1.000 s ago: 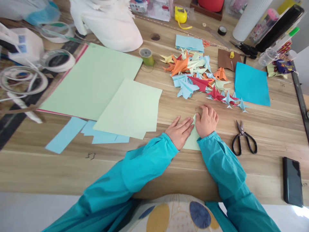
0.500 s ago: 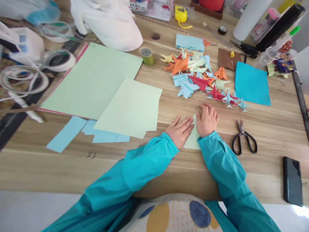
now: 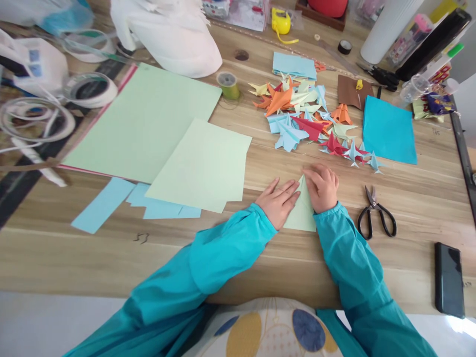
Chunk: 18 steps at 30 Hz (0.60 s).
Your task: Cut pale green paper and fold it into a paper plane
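Your sleeves: both arms are covered in a teal, thin woven fabric, loose and creased along the forearms, puffing at the elbows. Each sleeve ends in a gathered cuff at the wrist. Your left hand (image 3: 278, 202) and right hand (image 3: 323, 187) are bare: no gloves. At your lap, a cream garment shows with large navy and mustard round patches.

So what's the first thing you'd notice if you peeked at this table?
Probably the colourful pile of folded paper shapes in the middle, just beyond the person's hands. Next, the left hand and right hand pressing on a pale green folded paper near the table's front edge, with black scissors to their right.
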Each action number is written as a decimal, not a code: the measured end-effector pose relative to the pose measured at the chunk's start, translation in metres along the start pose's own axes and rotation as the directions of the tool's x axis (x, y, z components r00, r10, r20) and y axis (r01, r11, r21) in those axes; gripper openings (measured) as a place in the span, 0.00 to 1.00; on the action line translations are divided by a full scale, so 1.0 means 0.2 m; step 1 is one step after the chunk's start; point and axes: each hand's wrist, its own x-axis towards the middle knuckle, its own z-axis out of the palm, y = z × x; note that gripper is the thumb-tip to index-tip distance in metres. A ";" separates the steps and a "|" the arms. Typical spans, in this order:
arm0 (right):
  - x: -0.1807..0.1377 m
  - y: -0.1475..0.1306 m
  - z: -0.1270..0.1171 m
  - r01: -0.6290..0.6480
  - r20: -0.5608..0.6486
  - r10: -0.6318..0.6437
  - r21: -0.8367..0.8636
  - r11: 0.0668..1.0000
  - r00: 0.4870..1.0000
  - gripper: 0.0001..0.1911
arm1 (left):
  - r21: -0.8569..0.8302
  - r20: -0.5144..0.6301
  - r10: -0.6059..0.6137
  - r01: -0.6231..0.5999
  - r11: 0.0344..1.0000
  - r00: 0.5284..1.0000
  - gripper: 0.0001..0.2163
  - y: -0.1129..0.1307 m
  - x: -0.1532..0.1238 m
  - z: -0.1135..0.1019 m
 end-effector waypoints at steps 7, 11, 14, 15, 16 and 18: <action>-0.02 0.00 0.01 0.051 -0.037 -0.053 -0.044 0.998 0.998 0.13 | 0.011 -0.007 -0.001 0.002 1.000 1.000 0.15 0.00 0.00 0.00; -0.02 0.00 0.01 0.029 -0.024 -0.030 -0.050 0.998 0.999 0.15 | 0.010 0.006 -0.003 0.002 1.000 1.000 0.16 0.00 0.00 0.00; -0.01 0.00 0.01 0.031 -0.029 -0.033 -0.053 0.998 0.999 0.16 | 0.003 0.011 -0.005 0.005 1.000 1.000 0.16 0.00 0.00 0.01; -0.01 0.00 0.01 0.032 -0.033 -0.034 -0.055 0.998 0.999 0.16 | 0.001 0.012 -0.006 0.006 1.000 1.000 0.16 0.00 0.00 0.01; -0.02 0.01 0.01 0.034 -0.037 -0.036 -0.058 0.998 0.999 0.15 | 0.000 0.013 -0.008 0.008 1.000 1.000 0.16 0.00 0.00 0.01; -0.02 0.01 0.01 0.042 -0.043 -0.044 -0.065 0.997 0.998 0.15 | 0.000 0.014 -0.010 0.010 1.000 1.000 0.16 0.00 0.00 0.00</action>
